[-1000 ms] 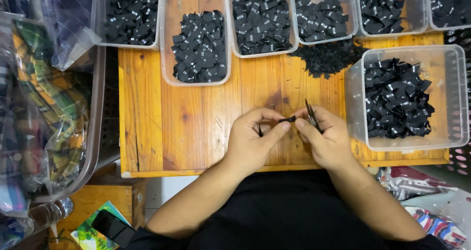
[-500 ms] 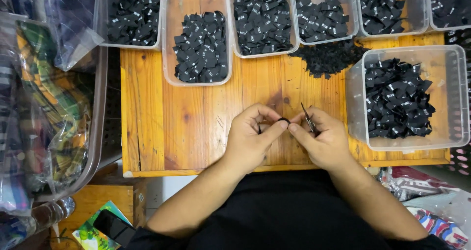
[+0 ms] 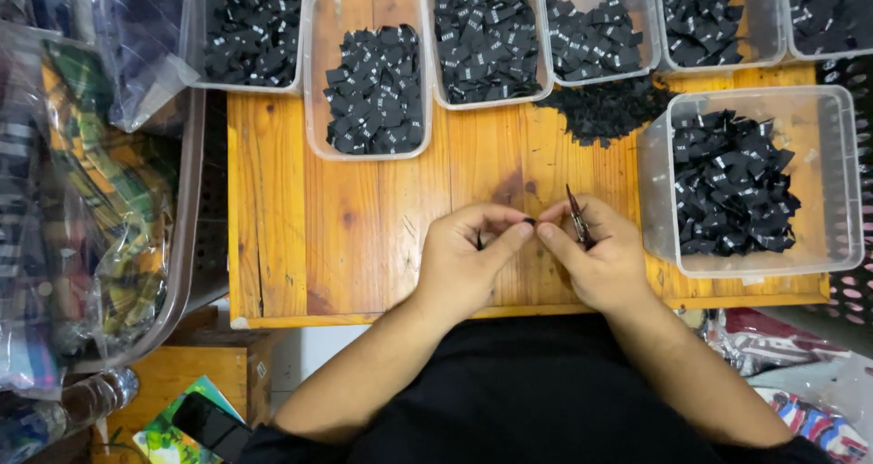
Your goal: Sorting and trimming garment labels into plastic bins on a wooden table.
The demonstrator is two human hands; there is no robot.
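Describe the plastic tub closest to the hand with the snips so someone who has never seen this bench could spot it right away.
Start at the wooden table and go to its right end. There a clear tub of black fabric labels sits beside the right hand, which holds small snips. Unlike the other tubs lined along the far edge, it stands alone, nearer the person.
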